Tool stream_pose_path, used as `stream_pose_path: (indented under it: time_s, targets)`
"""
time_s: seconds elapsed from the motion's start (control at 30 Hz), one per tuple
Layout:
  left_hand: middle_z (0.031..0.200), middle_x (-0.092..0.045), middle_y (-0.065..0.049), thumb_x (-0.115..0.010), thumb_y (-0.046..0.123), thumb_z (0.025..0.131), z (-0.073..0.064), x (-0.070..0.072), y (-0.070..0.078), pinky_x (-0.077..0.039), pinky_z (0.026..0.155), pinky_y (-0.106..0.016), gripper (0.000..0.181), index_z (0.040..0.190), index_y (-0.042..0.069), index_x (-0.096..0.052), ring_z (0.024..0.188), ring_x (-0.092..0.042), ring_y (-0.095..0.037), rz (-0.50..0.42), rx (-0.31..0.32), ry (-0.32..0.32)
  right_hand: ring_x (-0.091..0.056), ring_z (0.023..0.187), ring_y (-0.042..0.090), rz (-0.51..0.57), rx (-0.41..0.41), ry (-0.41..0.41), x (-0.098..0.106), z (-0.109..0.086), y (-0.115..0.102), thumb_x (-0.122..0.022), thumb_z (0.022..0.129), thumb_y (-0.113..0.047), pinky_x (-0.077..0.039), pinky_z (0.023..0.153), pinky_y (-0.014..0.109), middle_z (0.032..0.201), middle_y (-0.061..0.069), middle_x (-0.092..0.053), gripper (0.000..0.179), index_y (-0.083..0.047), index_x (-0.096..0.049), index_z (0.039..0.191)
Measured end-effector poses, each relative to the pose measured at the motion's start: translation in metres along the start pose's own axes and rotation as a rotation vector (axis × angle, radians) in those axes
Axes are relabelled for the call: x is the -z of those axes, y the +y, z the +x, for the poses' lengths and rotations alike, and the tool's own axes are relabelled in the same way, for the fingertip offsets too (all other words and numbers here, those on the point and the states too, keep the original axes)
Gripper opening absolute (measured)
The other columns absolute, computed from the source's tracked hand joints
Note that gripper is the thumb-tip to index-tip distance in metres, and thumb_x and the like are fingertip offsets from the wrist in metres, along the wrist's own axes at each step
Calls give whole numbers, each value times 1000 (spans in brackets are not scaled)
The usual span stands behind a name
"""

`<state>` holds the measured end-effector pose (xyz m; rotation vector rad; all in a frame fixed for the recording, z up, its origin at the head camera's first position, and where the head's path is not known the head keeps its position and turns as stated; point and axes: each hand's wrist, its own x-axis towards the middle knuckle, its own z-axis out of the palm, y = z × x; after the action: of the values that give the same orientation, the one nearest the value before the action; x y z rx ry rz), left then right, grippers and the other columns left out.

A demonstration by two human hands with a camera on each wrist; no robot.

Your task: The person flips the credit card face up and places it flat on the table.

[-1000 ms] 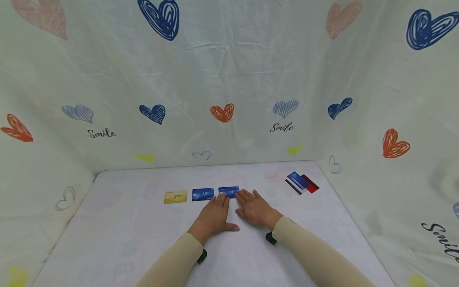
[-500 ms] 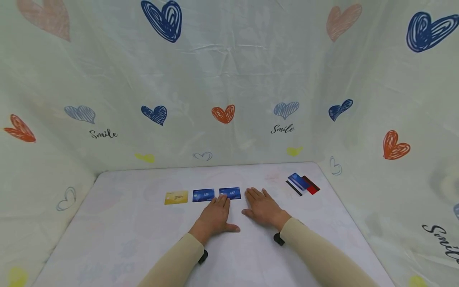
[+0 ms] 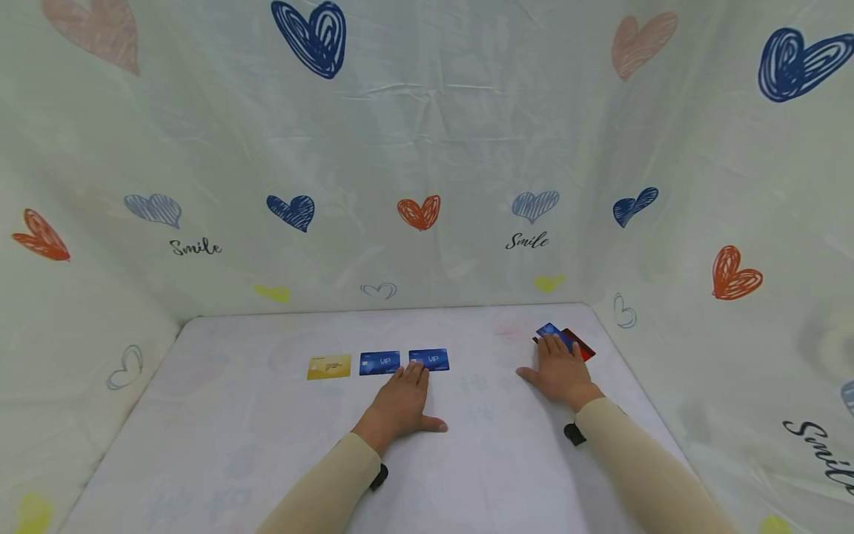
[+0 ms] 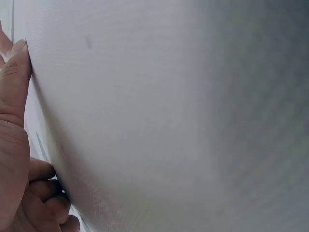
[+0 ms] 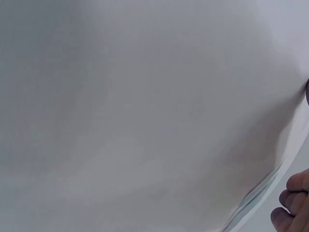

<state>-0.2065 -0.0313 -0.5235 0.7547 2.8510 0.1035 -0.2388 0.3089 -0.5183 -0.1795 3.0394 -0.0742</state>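
Note:
My left hand (image 3: 399, 404) lies flat on the white tabletop, thumb spread, its fingertips on the lower edge of a blue VIP card (image 3: 437, 360). A second blue VIP card (image 3: 379, 363) and a gold card (image 3: 329, 367) continue the row to the left. At the right, my right hand (image 3: 562, 372) reaches over an overlapping pile, fingers extended across a blue card (image 3: 548, 328). A red card (image 3: 583, 346) sticks out beside those fingers; the rest of the pile is hidden beneath the hand. Each wrist view catches only part of its hand at the edge.
The white-covered table (image 3: 267, 445) meets a pale curtain (image 3: 427, 148) printed with hearts and "Smile" lettering at the back and both sides. The card pile lies close to the table's far right corner.
My right hand has left the right-hand VIP card and slid right, onto the overlapping cards, covering much of them. My left hand has stayed at the VIP card.

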Motion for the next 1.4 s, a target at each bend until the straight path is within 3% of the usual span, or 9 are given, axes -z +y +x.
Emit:
stream_pose_path:
  time_s: [0.17, 0.3, 0.47, 0.73, 1.13, 1.4]
  targets:
    - [170, -36, -17, -67, 81, 83, 0, -1, 1, -27, 129, -46, 115, 161, 1, -39, 159, -32, -31, 4, 4, -6, -23, 155, 54, 37, -81, -39, 4, -3, 16, -58, 103, -59, -13, 120, 79, 164, 38, -28, 97, 17, -28, 156]
    - [169, -36, -17, -66, 81, 84, 0, -1, 1, -27, 129, -46, 115, 161, 1, -39, 159, -32, -31, 6, 2, -5, -21, 156, 55, 79, -69, -98, 1, -2, 18, -52, 107, -55, -9, 121, 78, 166, 38, -26, 91, 17, -28, 157]
    - [169, -37, -17, -67, 80, 84, 1, -1, 0, -27, 129, -47, 114, 160, 0, -40, 159, -33, -31, 5, 3, -5, -22, 157, 52, 87, 25, -94, -5, -1, 14, -47, 111, -42, -9, 123, 75, 167, 32, -29, 73, 12, -32, 158]
    - [170, -36, -16, -66, 81, 84, 2, 0, 1, -26, 129, -47, 115, 161, 1, -39, 159, -32, -31, 16, 9, -18, -40, 151, 47, -24, 220, 4, -7, -12, -11, -49, 108, -14, -28, 121, 71, 158, 25, -50, 47, 9, -51, 149]
    - [171, -34, -16, -64, 83, 83, 1, 0, 2, -25, 130, -47, 116, 162, 2, -38, 160, -30, -31, 36, 17, -27, -45, 150, 41, -32, 373, 16, -16, -46, -46, -60, 106, -14, -35, 120, 65, 158, 20, -52, 47, 5, -54, 149]
    - [172, -32, -16, -64, 78, 87, -4, -1, 5, -26, 130, -47, 110, 162, 2, -38, 161, -29, -31, 42, -18, 10, -45, 151, 36, -36, 442, -2, -17, -64, -65, -63, 105, -17, -35, 122, 62, 158, 15, -54, 48, -2, -55, 150]
